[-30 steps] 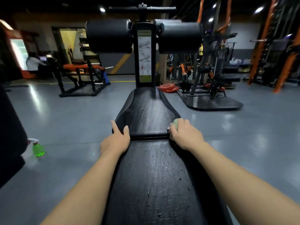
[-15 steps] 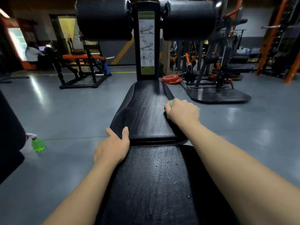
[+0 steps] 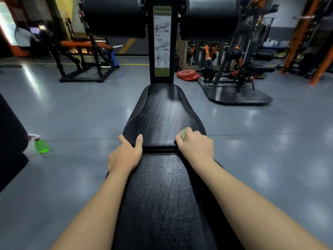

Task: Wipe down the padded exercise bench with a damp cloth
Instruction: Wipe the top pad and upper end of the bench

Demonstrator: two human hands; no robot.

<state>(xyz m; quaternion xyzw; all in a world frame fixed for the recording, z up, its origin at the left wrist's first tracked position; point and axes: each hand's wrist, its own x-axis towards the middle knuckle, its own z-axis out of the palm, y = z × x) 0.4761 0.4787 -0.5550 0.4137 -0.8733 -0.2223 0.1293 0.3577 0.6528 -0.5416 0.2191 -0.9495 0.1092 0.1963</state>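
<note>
Where the two pads of the bench (image 3: 162, 195) meet, the green cloth (image 3: 183, 135) is found bunched in the clenched right hand (image 3: 195, 146) at the far pad's five o'clock corner, presumably for firm rubbing; the left hand (image 3: 126, 155) is laid flat, ungripping, at seven o'clock, judged a brace

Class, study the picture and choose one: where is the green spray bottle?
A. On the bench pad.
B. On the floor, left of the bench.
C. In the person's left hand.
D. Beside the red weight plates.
B: the green spray bottle stands on the grey floor left of the padded bench; the left hand rests bare on it, the right hand grips a green cloth.
</note>
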